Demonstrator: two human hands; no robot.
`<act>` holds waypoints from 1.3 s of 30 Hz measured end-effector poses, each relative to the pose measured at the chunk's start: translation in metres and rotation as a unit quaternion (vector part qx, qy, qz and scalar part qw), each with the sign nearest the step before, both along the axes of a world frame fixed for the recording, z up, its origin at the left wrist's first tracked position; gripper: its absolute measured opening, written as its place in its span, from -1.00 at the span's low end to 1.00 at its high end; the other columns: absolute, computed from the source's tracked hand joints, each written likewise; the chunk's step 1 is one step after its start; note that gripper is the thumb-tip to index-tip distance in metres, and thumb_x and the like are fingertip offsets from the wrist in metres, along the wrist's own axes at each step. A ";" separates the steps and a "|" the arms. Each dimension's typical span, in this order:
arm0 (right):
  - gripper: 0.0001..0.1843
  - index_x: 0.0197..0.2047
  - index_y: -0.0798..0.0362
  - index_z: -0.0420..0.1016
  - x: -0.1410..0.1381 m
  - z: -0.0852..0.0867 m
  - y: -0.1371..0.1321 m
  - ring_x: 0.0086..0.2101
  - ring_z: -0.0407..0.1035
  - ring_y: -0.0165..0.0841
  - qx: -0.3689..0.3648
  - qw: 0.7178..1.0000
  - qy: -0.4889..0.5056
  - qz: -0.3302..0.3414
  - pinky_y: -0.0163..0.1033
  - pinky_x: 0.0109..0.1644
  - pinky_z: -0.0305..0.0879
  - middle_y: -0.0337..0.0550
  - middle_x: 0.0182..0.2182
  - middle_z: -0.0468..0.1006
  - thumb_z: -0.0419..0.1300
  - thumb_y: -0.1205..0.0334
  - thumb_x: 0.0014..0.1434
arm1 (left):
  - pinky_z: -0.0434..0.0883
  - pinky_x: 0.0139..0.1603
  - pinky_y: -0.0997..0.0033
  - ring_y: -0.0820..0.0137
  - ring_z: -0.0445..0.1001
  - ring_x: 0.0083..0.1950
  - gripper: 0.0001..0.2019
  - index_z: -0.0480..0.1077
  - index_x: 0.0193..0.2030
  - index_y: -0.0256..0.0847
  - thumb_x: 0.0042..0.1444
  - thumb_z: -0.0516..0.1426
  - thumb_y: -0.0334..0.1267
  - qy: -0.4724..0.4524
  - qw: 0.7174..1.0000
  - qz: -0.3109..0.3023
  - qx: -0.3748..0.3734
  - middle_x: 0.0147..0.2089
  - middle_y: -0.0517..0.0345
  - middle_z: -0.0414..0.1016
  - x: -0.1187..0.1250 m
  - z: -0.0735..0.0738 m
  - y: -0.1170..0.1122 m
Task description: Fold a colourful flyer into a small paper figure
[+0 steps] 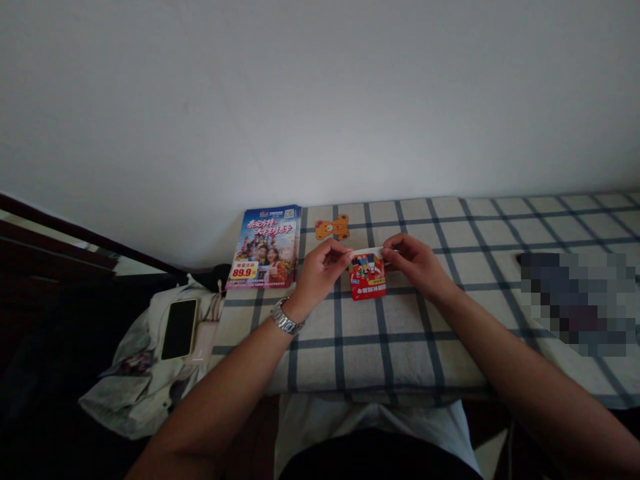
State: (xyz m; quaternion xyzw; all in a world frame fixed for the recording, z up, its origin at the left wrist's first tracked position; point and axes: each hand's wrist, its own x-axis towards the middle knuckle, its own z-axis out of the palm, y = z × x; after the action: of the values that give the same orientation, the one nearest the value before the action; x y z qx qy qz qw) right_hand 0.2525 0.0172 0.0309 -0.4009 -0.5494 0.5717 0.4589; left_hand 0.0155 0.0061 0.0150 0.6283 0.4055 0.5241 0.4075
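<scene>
The left hand [324, 267] and right hand [411, 261] pinch the red packet [369, 279] by its pale top corners over the checked cloth [316, 370], handling seemingly unfinished (whether it is opened, I cannot tell).

Dim light leaves the lower left near-black.

Red packet [369, 279], blue-checked cloth [320, 363]

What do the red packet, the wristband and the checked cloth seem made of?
Red packet: printed paper or plastic film, thin-looking; can't tell which.
Wristband: probably metal, shiny; silvery links catch light.
Checked cloth: likely woven fabric, matte; it drapes softly over the edge.
</scene>
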 end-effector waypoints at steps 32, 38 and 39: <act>-0.60 -0.20 -0.02 0.61 -0.001 0.001 -0.001 -0.30 0.57 -0.28 -0.002 0.999 -0.040 0.013 -0.14 -0.16 0.61 -0.17 -0.30 0.68 0.42 -0.19 0.20 | 0.50 -0.16 0.41 0.39 0.57 -0.20 -0.72 0.49 -0.19 -0.16 0.27 0.34 0.00 -0.001 1.000 -0.007 -0.026 -0.18 0.13 0.63 -0.001 0.002 0.000; -0.57 -0.13 -0.01 0.69 0.001 0.000 -0.001 -0.26 0.61 -0.24 0.001 0.997 -0.070 0.021 -0.12 -0.12 0.60 -0.13 -0.23 0.74 0.41 -0.21 0.21 | 0.52 -0.18 0.41 0.38 0.58 -0.20 -0.73 0.51 -0.18 -0.15 0.28 0.34 0.01 0.018 0.999 -0.027 -0.026 -0.20 0.12 0.63 -0.001 0.003 -0.002; -0.57 -0.15 -0.01 0.70 0.001 -0.001 -0.001 -0.28 0.60 -0.24 0.003 0.996 -0.083 0.023 -0.12 -0.13 0.60 -0.13 -0.26 0.74 0.40 -0.22 0.22 | 0.52 -0.18 0.41 0.38 0.59 -0.20 -0.73 0.51 -0.17 -0.15 0.29 0.33 0.01 0.023 0.999 -0.031 -0.024 -0.20 0.12 0.63 -0.001 0.003 -0.002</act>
State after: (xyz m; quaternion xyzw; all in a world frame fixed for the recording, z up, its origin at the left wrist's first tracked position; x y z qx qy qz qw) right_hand 0.2540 0.0163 0.0303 -0.4328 -0.5965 0.5452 0.3995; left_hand 0.0146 0.0038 0.0176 0.6423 0.4075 0.4867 0.4296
